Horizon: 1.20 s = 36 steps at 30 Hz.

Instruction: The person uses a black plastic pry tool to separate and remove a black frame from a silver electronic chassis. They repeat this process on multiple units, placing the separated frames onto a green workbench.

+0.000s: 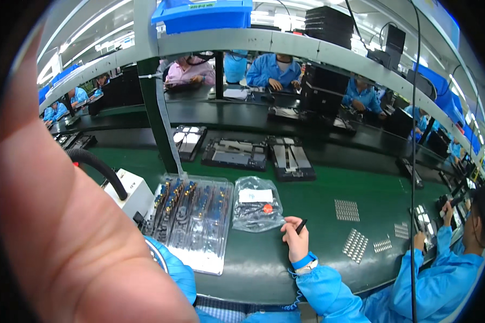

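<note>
My left hand [75, 226] is raised very close to the camera and fills the left side of the head view. Its fingers run out of the picture or are hidden, so their pose does not show. A blue sleeve [172, 266] ends below it. Over the green bench, my right hand [296, 239] is closed round a slim black stick-like tool [302, 226], and a blue wrist strap circles that wrist. Its fingertips are at the lower right edge of a clear plastic bag [257, 207] with a white label and a red-orange dot. Dark parts lie inside the bag.
A clear plastic tray [213, 253] holds several small circuit boards. Behind it sits a white box [129, 191] with a black hose [105, 167]. Open tablet-like housings [234, 154] lie farther back. Metal-coloured part sheets [355, 245] are to the right, near a co-worker [442, 269]. A shelf beam [285, 42] crosses overhead.
</note>
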### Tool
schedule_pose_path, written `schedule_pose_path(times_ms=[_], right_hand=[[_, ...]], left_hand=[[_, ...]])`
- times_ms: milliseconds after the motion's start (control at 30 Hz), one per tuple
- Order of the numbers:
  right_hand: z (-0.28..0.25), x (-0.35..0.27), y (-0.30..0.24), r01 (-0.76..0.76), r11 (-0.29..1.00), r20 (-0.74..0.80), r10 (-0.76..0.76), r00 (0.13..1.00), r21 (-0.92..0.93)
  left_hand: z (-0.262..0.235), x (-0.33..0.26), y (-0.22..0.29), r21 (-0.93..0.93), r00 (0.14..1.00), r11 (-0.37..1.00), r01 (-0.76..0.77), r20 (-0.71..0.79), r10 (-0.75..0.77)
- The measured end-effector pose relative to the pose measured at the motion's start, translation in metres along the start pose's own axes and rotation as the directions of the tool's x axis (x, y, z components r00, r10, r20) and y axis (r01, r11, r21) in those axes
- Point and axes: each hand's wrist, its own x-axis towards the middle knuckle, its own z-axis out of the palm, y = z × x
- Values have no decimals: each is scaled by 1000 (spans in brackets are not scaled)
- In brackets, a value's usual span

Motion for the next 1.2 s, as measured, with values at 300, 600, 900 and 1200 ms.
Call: schedule_pose_path(times_ms=[300,600,900,1200], right_hand=[[6,-5,-12,24,993,348,19,937,-119],[9,10,18,-46,980,496,-58,867,195],[3,0,11,47,998,441,-59,895,40],[5,1,4,12,1000,460,0,888,-24]], left_hand=[[22,-25,42,44,998,999,-15,60,13],[-20,-38,72,-671,770,398,625,614,-175],[-36,-52,77,-677,770,427,600,633,-78],[-85,-50,105,-792,848,417,446,523,87]])
